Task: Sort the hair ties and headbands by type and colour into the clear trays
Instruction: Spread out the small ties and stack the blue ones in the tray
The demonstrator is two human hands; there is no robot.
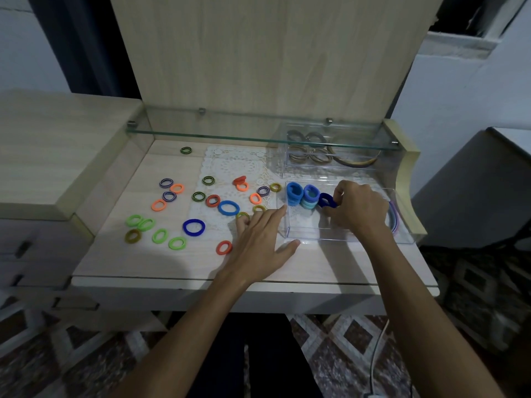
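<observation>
My right hand (357, 209) pinches a dark blue hair tie (327, 200) inside the near clear tray (290, 235), right beside two upright stacks of lighter blue ties (302, 194). My left hand (260, 239) lies flat on the table with fingers spread, just left of that tray, its fingertips by an olive tie (242, 216). Loose ties lie scattered on the table: green (160, 235), orange (159, 205), blue (228, 207), dark blue (194, 227), striped purple (166, 183). A far clear tray (281, 168) holds brown and grey ties and a headband (356, 162).
A glass shelf (258, 137) overhangs the back of the table and the far tray. A white lace mat (230, 165) lies under some ties. Thin headbands (395, 221) lean at the near tray's right end. A raised wooden side panel (408, 179) bounds the table on the right.
</observation>
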